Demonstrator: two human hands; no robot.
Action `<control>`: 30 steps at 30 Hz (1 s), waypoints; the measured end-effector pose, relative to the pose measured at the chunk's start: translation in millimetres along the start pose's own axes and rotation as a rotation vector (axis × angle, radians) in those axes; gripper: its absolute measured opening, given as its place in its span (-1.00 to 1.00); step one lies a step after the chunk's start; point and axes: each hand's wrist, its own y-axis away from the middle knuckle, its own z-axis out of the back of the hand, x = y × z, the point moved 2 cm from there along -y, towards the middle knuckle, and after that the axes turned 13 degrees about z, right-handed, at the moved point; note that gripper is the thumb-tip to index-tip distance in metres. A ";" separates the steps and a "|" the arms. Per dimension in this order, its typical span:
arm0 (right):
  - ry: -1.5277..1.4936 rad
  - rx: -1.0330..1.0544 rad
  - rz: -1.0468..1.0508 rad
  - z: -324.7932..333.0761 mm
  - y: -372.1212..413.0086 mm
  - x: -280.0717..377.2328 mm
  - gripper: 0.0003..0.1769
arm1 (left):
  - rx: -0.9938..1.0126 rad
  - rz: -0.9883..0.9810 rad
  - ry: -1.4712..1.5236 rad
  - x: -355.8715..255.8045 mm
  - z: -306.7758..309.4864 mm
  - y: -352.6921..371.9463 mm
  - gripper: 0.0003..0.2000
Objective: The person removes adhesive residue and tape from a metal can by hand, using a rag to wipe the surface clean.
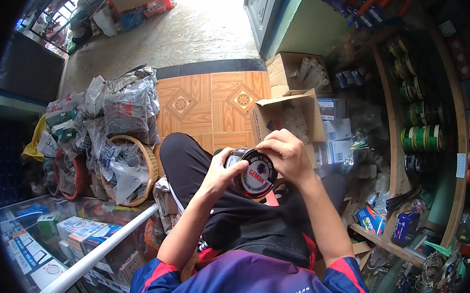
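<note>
A round black can (258,175) with a grey label disc and red "GEMAN" lettering sits over my lap, its flat face turned up toward me. Around its left side my left hand (222,174) is wrapped, the thumb lying across the edge of the face. My right hand (286,153) is closed at the far rim, thumb and fingertips pinched together there. Beneath the can are my dark trousers (187,165), and a small red strip (271,198) shows just below it.
Open cardboard boxes (263,117) stand ahead on the tiled floor (212,98). Bagged goods (131,106) and a woven basket (151,165) are at left. A glass counter with a white rail (105,246) is near-left. Wooden shelves (388,119) with stacked tins (422,138) line the right.
</note>
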 end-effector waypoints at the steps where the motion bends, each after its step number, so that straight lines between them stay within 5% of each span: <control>1: 0.006 0.037 -0.011 6.6 7.3 -4.0 -0.83 | 0.002 0.020 -0.015 0.9 0.9 -0.1 -0.56; 30: 0.078 0.076 0.154 -5.9 -12.8 -9.9 -0.91 | 0.038 0.088 -0.069 -8.3 8.3 -13.6 -0.54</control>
